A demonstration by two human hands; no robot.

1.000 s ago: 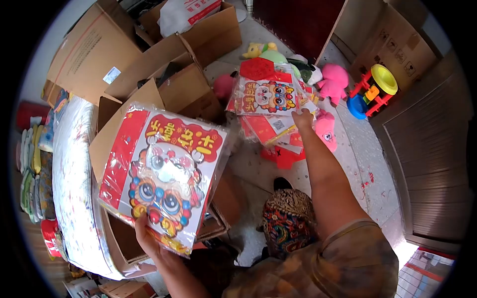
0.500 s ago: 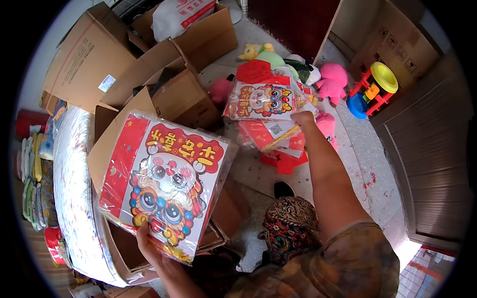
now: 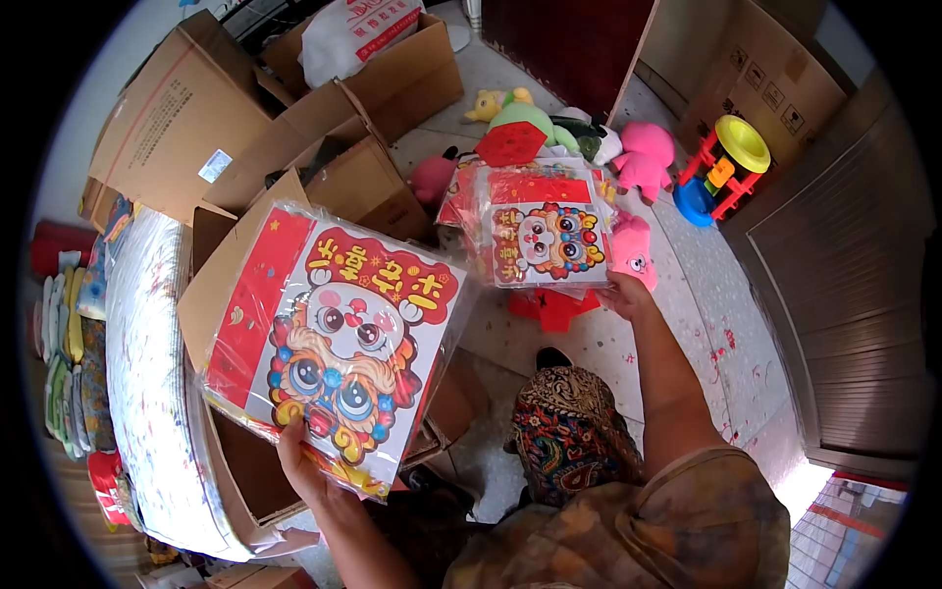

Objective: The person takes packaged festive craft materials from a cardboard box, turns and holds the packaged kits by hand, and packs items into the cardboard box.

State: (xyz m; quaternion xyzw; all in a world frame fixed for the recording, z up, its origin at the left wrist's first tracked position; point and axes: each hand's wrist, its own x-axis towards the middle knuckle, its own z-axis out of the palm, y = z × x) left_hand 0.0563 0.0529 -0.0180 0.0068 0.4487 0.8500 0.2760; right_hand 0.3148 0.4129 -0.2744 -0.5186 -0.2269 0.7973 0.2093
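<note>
My left hand (image 3: 304, 461) grips the lower edge of a plastic-wrapped cartoon decoration sheet (image 3: 348, 324), with a red band and yellow Chinese lettering. It is tilted above an open cardboard box (image 3: 245, 471); other packets may lie beneath it. At the end of my outstretched arm, my right hand (image 3: 628, 292) pinches the near corner of a second wrapped sheet (image 3: 549, 236) with the same cartoon print. That sheet is over the pile of packets on the floor and hides much of it. A red paper piece (image 3: 512, 143) lies at the pile's far end.
Plush toys, among them a pink one (image 3: 645, 157), lie behind and beside the pile. A yellow, red and blue plastic toy (image 3: 726, 172) stands at the right. Several cardboard boxes (image 3: 186, 108) crowd the left and back. A bed (image 3: 147, 373) runs along the left.
My right hand has drawn a wrapped sheet from the pile toward me and slightly right. The left-hand sheet has shifted slightly up and right.
</note>
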